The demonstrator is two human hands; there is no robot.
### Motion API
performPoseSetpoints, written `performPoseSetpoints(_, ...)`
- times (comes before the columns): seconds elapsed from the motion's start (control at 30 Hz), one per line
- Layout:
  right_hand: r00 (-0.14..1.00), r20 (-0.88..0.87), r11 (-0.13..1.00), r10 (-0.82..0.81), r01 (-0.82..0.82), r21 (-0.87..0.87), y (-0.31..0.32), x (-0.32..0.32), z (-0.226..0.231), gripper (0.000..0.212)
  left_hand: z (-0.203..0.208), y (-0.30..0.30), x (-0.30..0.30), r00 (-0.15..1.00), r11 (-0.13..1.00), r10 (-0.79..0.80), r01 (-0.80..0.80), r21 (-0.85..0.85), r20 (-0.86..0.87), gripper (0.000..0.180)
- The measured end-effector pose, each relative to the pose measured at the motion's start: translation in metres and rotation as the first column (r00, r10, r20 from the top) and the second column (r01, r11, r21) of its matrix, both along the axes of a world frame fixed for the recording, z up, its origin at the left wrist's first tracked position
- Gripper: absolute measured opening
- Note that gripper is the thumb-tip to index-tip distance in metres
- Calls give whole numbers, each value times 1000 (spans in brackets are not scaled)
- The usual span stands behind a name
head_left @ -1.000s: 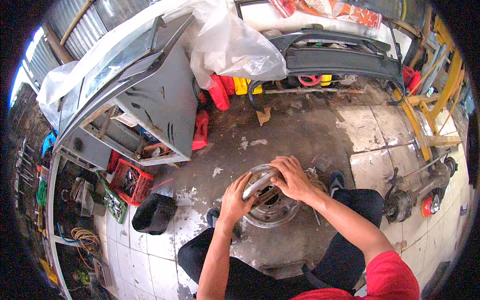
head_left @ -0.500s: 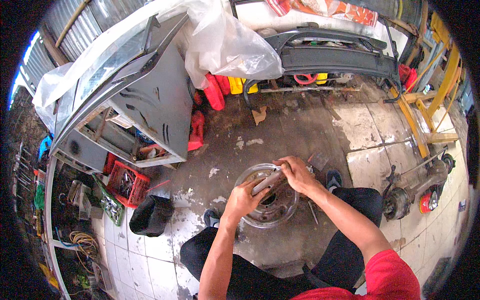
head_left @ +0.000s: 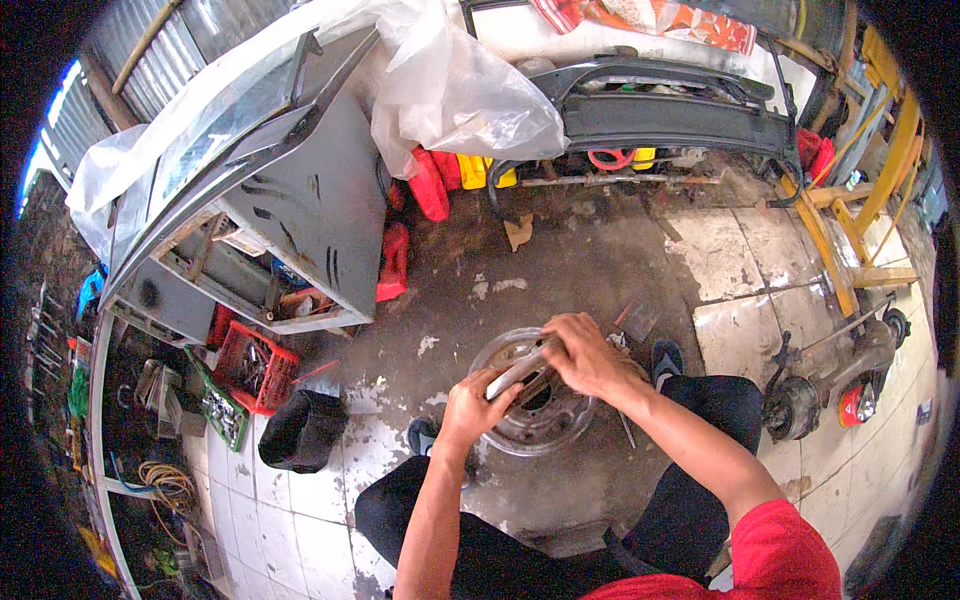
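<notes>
Between my hands is a short, grey, bar-like metal piece [head_left: 513, 376], held at a slant above a steel wheel rim [head_left: 540, 440] that lies flat on the floor. My left hand [head_left: 470, 405] is closed around the piece's lower left end, the thumb along its side. Its upper right end is in my right hand [head_left: 585, 355], whose fingers bend over it and hide that part. Through the rim's dark centre hole shows just below the piece. A thin metal tool [head_left: 627, 425] lies on the floor right of the rim.
A black bin [head_left: 302, 432] and a red crate [head_left: 255, 368] of metal parts stand to the left, below a grey vehicle door [head_left: 300, 205]. An axle assembly [head_left: 830, 375] lies at right, near a yellow frame [head_left: 825, 245]. A black bumper [head_left: 680, 120] is at the back.
The grey piece has turned in my hands, showing a lighter, narrower face. My left hand has rolled slightly, and my right hand has shifted a little left over its end.
</notes>
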State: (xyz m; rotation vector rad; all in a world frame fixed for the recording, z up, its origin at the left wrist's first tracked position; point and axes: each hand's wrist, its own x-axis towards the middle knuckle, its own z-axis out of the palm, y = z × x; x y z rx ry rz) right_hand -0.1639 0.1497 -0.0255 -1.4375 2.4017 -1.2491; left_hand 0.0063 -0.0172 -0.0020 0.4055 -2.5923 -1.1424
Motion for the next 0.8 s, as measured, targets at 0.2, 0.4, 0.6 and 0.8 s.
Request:
performPoseSetpoints(0.2, 973, -203, 991, 112, -125, -52, -2, 7, 12, 35, 4, 3, 3, 999, 996, -11, 7, -87, -47, 36)
performPoseSetpoints(0.4, 944, 295, 988, -146, 155, -5, 6, -28, -33, 54, 0, 5, 0, 999, 1000, 6, -6, -4, -39, 40)
performPoseSetpoints(0.6, 994, -98, 994, 38, -48, -99, -3, 21, 14, 30, -9, 3, 10, 996, 1000, -7, 4, -29, -89, 39)
performPoseSetpoints(0.8, 999, 1, 998, 40, -39, -58, 13, -3, 1, 38, -11, 8, 8, 990, 993, -46, 30, -115, -136, 40)
